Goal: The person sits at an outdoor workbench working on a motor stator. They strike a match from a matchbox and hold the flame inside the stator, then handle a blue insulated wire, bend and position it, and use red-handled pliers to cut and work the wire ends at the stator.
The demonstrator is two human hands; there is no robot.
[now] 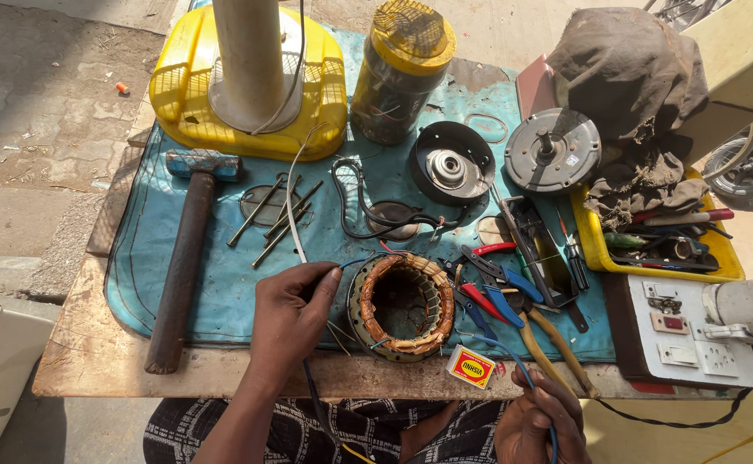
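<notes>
Worktop [93, 352], blue mat [222, 283]: stator [400, 305].
Copper windings ring its hollow core; left hand [290, 320] pinches a wire, right hand [540, 423] grips blue lead.

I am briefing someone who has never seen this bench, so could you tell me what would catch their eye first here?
Probably the round copper-wound motor stator at the front middle of the bench, with the left hand pinching a thin wire at its rim and the right hand gripping a blue wire at the near edge. Next, the bright yellow fan base at the back left and the long hammer lying on the blue mat.
</notes>
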